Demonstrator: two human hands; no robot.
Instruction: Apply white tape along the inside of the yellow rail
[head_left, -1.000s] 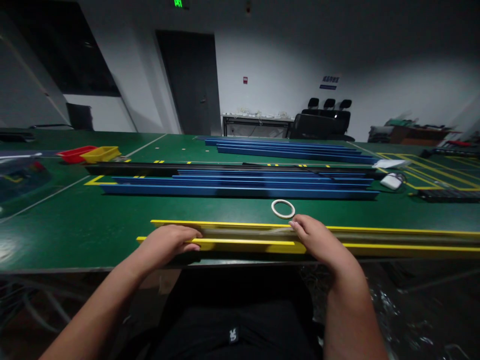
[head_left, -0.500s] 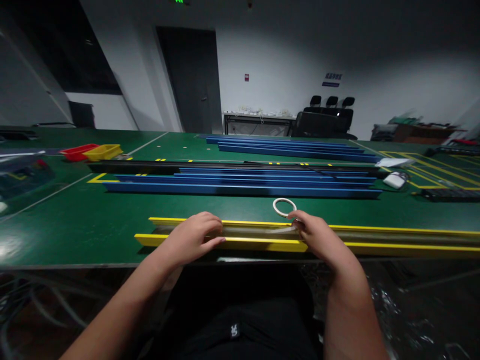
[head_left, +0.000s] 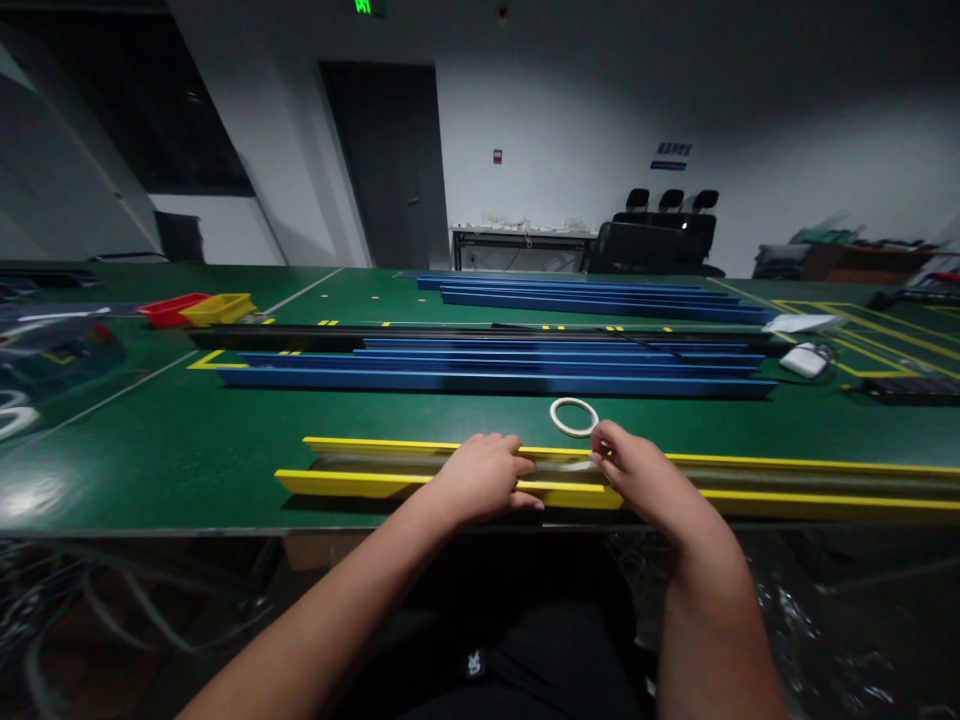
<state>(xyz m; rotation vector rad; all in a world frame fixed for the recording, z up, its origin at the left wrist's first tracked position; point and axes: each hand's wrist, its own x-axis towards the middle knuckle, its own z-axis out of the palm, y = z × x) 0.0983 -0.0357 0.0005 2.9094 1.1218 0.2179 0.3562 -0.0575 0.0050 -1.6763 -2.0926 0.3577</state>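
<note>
A long yellow channel (head_left: 360,485) with two raised walls lies along the table's front edge, a greyish strip along its inside. My left hand (head_left: 484,480) rests over it with fingers apart, fingertips inside and thumb by the front wall; it grips nothing that I can see. My right hand (head_left: 637,470) is closed at the channel, its thumb and index finger at the edge of a thin white roll of tape (head_left: 574,417). A short pale length of tape (head_left: 574,466) runs inside the channel between both hands. The right fingertips are partly hidden.
Blue channels (head_left: 337,377) lie in a group across the green table (head_left: 165,430), with more behind. A long black bar (head_left: 300,340) lies between the groups. Red (head_left: 172,310) and yellow bins (head_left: 217,308) stand left; a white device (head_left: 807,360) sits right.
My left hand has slid right along the yellow channel, closer to my right hand. Less of the pale tape shows between them. My right hand and the roll keep nearly the same place.
</note>
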